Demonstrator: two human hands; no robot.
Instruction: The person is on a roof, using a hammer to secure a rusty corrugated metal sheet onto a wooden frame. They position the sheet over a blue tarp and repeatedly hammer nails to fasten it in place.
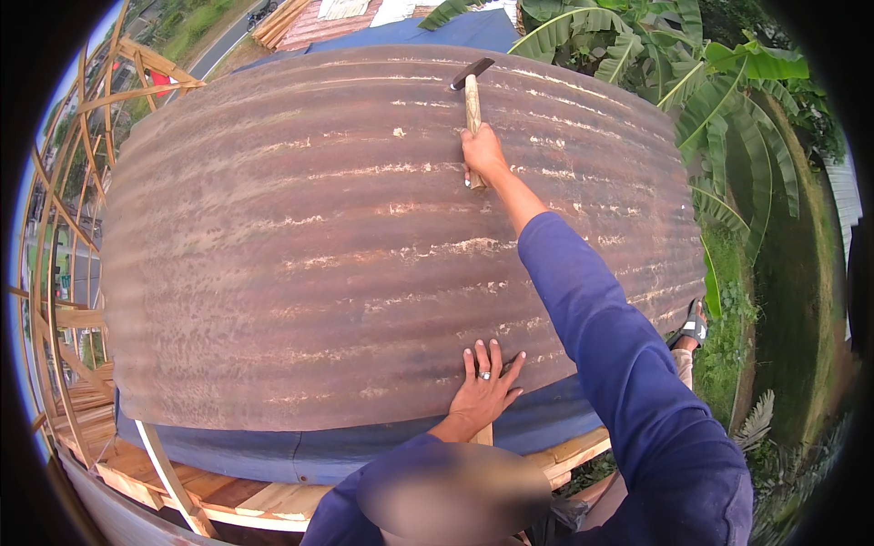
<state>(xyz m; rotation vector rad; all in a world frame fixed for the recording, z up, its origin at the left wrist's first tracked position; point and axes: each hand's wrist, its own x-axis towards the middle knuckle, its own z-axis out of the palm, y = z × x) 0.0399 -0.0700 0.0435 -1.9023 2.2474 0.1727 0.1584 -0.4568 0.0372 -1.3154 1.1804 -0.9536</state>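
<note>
Rusty corrugated roof sheet [300,273]: left hand [485,389] pressed flat near its lower edge; right hand [482,153] clamped on a wooden-handled hammer [472,91].

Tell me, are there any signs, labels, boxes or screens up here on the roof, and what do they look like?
None that can be made out: no package, label, sign or screen shows.
The rusty corrugated metal sheet carries only pale streaks.
The right hand grips a wooden-handled hammer, plain, without any label.
The left hand lies flat on the sheet's near edge.
</note>
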